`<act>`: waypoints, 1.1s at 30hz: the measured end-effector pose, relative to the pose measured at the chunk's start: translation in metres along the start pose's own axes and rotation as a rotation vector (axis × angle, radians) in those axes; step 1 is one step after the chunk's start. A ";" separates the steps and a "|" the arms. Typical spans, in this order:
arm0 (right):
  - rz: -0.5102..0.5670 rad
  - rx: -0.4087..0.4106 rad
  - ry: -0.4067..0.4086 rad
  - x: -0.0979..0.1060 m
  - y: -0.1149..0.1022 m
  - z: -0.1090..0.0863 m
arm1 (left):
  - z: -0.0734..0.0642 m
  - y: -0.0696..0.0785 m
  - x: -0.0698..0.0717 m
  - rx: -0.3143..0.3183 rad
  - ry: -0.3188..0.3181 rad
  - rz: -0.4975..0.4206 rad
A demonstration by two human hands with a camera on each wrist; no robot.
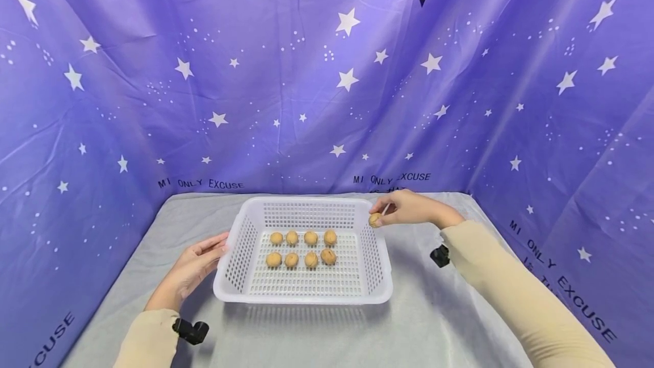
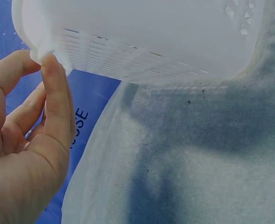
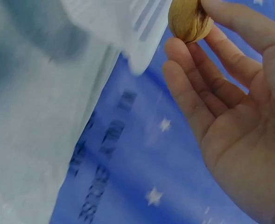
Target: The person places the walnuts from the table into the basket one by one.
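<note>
A white plastic basket [image 1: 306, 300] with slotted walls stands on the cloth-covered table. Inside, on its floor, several walnuts [image 1: 311, 260] lie in two rows. My left hand [image 1: 189, 271] pinches the rim at the basket's left side; the left wrist view shows thumb and fingers at the rim's edge [image 2: 44, 51]. Over the right rim, my right hand [image 1: 411, 208] holds one more walnut [image 3: 186, 23] between thumb and fingertips. This walnut's brown shell and seam show in the right wrist view.
Grey cloth [image 1: 286, 339] covers the table. Purple curtains [image 1: 286, 101] with white stars enclose it at the back and both sides. A black wrist mount [image 1: 190, 331] sits on the left sleeve, another black mount [image 1: 440, 255] by the right.
</note>
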State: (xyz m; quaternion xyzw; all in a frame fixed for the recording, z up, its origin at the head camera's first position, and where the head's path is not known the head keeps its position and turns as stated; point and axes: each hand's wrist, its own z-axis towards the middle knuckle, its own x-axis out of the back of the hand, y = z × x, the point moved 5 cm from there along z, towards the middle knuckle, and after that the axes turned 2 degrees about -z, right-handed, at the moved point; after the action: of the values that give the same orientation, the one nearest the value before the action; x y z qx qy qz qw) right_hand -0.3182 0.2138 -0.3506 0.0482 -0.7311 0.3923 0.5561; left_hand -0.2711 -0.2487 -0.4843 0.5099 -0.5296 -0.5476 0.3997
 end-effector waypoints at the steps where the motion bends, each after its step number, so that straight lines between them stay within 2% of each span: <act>1: -0.004 0.013 -0.014 -0.002 -0.006 0.005 | 0.000 0.000 0.000 0.002 0.001 0.005; 9: 0.004 0.069 -0.145 -0.028 -0.047 0.044 | 0.001 0.001 0.000 0.003 0.004 0.010; 16: -0.021 0.118 -0.243 -0.064 -0.068 0.069 | 0.001 0.001 0.000 0.003 0.004 -0.003; 26: -0.010 0.082 -0.392 -0.115 -0.073 0.090 | -0.001 0.000 0.001 -0.015 -0.012 -0.002; 33: -0.113 0.092 -0.400 -0.138 -0.072 0.096 | -0.001 0.001 -0.001 -0.022 -0.012 -0.008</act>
State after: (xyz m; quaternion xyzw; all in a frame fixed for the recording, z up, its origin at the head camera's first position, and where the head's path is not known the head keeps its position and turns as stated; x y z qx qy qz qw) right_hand -0.3045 0.0535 -0.4372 0.1912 -0.8045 0.3761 0.4182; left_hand -0.2703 -0.2480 -0.4830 0.5044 -0.5239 -0.5581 0.3996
